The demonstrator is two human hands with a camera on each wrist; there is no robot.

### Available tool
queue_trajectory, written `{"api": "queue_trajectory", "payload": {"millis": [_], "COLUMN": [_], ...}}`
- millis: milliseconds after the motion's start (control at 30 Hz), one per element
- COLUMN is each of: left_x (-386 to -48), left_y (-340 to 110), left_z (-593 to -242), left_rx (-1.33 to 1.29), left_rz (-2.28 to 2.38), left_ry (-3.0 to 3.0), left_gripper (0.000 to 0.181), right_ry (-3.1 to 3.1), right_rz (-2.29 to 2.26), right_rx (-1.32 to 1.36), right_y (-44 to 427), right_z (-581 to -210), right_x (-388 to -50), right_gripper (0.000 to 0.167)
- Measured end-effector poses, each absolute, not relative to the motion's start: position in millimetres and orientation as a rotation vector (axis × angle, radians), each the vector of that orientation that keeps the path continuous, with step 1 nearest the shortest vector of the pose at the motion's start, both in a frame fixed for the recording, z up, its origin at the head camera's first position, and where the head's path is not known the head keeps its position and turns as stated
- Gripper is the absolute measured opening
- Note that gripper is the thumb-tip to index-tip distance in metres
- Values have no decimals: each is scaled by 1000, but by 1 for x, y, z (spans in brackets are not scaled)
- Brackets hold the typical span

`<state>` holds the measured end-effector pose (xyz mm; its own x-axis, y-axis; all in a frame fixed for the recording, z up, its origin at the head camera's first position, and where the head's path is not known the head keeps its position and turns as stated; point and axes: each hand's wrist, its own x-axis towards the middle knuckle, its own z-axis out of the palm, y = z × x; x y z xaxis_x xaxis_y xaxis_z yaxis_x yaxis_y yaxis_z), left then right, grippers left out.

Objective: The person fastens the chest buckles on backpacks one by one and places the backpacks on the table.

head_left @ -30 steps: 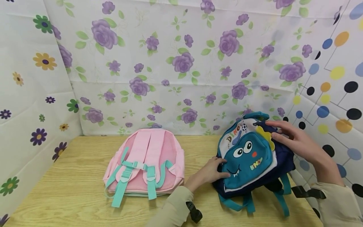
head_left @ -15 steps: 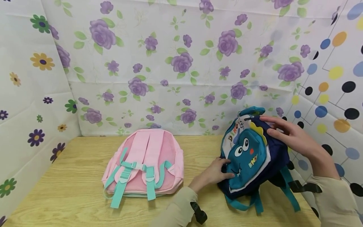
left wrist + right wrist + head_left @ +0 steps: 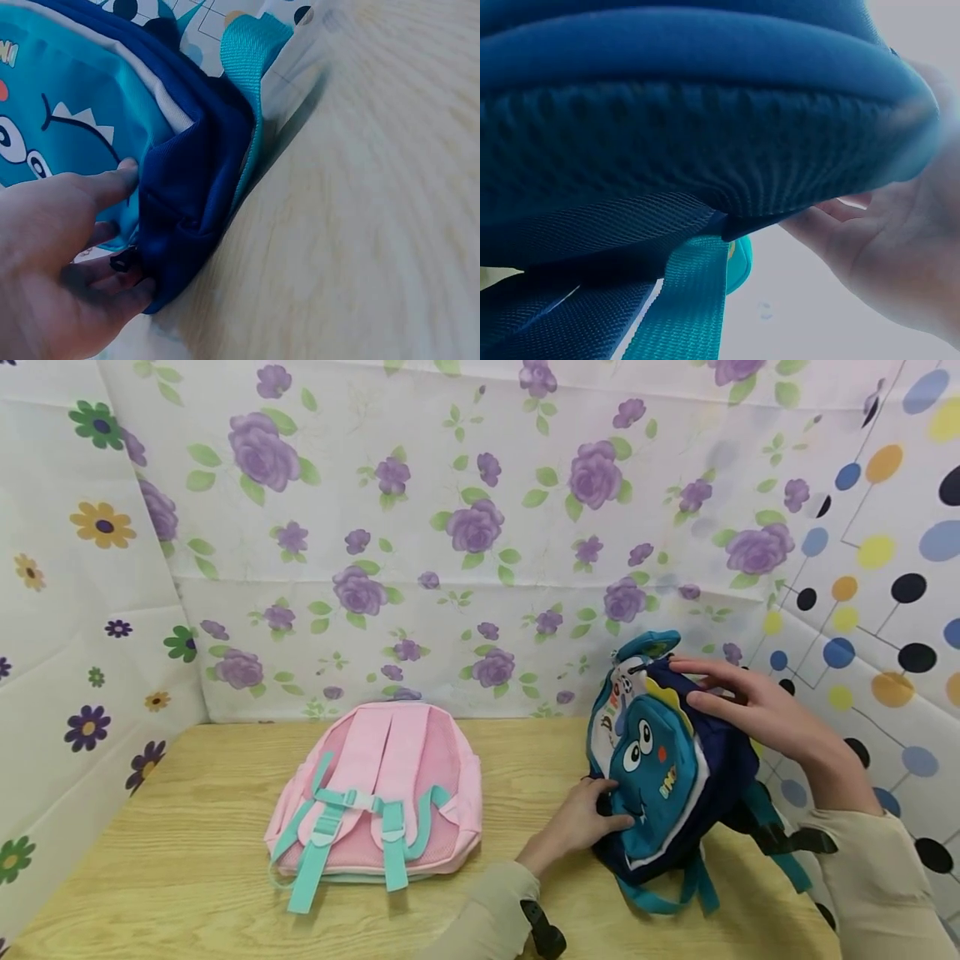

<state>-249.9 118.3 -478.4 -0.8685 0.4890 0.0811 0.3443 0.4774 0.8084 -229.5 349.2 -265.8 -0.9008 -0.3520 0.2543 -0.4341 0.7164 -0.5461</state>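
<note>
A navy and teal backpack (image 3: 660, 768) with a cartoon dinosaur face stands tilted at the table's right side. My left hand (image 3: 577, 822) grips its lower left side, thumb on the teal front pocket (image 3: 82, 97) and fingers at the side seam. Up at the top right edge, my right hand (image 3: 750, 706) holds the navy side, its fingers near the zip. The right wrist view looks along the padded, meshed back (image 3: 705, 142), with part of the right hand (image 3: 900, 232) hidden behind it. Teal straps (image 3: 675, 897) hang below the backpack.
A pink backpack (image 3: 390, 760) lies on the wooden table (image 3: 172, 860), its straps up and mint webbing buckled across. Patterned sheets (image 3: 420, 527) wall the table at the back and both sides. The dotted sheet (image 3: 892, 635) stands close to the right hand.
Both hands have turned the dinosaur backpack so its front faces more to the left and its navy side shows more. It stands more upright. The pink backpack stays put.
</note>
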Motion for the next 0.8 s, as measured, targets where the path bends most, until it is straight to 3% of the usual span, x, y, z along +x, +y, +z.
{"api": "queue_trajectory", "payload": {"millis": [500, 800], "left_x": [-250, -248], "left_y": [130, 116], "left_z": [-483, -475], "left_rx": [674, 637], "left_rz": [1576, 1803], "left_ry": [2466, 2380], "left_gripper": [62, 50], "right_ry": [-2878, -2868], "right_rz": [910, 985], "right_rx": [587, 618], "right_y": [329, 312], "right_z": [-252, -253], "right_x": [-244, -247], "right_gripper": [42, 43]}}
